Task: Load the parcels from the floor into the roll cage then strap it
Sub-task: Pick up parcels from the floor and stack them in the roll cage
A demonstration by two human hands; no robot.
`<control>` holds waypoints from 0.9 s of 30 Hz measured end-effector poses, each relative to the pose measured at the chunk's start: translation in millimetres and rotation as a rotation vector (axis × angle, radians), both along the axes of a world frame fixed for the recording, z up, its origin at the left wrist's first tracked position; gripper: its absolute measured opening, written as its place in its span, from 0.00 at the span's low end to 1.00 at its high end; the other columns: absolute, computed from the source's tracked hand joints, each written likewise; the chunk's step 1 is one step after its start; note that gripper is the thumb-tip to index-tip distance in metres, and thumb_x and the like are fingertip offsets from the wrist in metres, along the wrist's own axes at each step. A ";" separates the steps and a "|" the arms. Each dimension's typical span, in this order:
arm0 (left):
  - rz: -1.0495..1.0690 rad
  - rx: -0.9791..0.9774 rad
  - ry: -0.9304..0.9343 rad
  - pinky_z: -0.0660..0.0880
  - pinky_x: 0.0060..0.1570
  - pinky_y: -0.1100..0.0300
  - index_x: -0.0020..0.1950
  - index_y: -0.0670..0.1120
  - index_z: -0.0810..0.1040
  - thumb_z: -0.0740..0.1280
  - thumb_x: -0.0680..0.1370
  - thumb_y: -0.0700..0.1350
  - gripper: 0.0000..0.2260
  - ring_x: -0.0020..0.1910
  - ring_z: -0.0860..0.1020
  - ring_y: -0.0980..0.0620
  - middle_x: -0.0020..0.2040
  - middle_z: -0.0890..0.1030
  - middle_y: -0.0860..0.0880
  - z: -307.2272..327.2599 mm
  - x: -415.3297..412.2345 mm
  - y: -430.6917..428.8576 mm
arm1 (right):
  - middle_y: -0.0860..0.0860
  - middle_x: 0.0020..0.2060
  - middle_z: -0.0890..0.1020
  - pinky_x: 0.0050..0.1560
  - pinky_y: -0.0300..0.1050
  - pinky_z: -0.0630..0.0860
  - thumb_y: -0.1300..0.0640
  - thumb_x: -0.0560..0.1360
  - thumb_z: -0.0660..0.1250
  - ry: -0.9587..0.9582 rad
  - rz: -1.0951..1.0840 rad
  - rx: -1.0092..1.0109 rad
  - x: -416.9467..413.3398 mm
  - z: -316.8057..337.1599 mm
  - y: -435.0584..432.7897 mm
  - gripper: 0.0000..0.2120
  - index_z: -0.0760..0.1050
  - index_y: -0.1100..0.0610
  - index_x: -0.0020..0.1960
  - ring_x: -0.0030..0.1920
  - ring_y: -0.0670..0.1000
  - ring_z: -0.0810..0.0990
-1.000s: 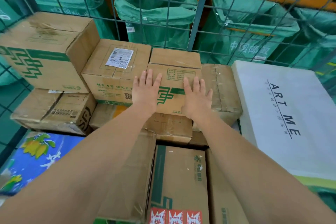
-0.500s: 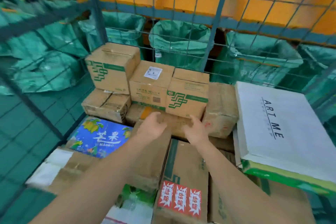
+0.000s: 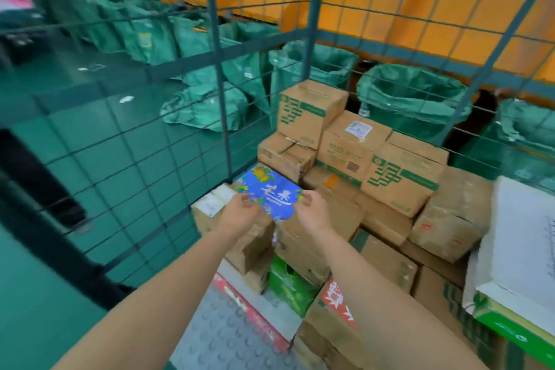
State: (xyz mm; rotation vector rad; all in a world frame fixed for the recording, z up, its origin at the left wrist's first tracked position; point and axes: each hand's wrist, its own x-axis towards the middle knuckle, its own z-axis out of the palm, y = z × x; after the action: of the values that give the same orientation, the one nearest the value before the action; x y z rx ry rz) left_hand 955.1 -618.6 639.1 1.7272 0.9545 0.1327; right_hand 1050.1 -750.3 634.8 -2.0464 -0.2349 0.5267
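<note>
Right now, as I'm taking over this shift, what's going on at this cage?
A person stands at a wire roll cage stacked with cardboard parcels. The left hand and right hand are at the blue box near the cage's left wall, fingers curled; blur hides whether they grip it. No strap shows.
</note>
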 end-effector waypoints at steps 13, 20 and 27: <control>0.391 0.015 -0.021 0.71 0.36 0.66 0.72 0.42 0.68 0.65 0.79 0.42 0.21 0.38 0.74 0.54 0.50 0.75 0.49 2.0 -265.4 52.5 | 0.51 0.49 0.80 0.53 0.46 0.72 0.59 0.78 0.66 0.005 0.422 0.045 -225.0 -5.3 105.1 0.19 0.72 0.58 0.68 0.55 0.55 0.80; 0.668 0.024 0.050 0.71 0.39 0.61 0.73 0.45 0.67 0.63 0.79 0.44 0.22 0.43 0.74 0.53 0.55 0.74 0.51 -11.1 -466.4 55.4 | 0.47 0.40 0.79 0.41 0.43 0.70 0.60 0.76 0.65 0.028 0.710 0.025 -400.9 -10.8 149.4 0.21 0.72 0.58 0.69 0.41 0.50 0.77; 1.028 -0.007 0.065 0.70 0.47 0.61 0.72 0.44 0.68 0.65 0.79 0.45 0.22 0.48 0.75 0.51 0.59 0.76 0.48 -21.4 -642.4 54.0 | 0.44 0.47 0.77 0.49 0.43 0.68 0.58 0.78 0.63 0.085 1.082 0.023 -571.8 -12.3 199.3 0.22 0.69 0.56 0.72 0.48 0.47 0.76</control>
State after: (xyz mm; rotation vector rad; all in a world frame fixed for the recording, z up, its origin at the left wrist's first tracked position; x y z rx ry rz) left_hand 312.7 -564.5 617.7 1.0847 1.8048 0.7323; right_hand 478.3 -551.0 622.5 -1.7270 -1.3112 1.2321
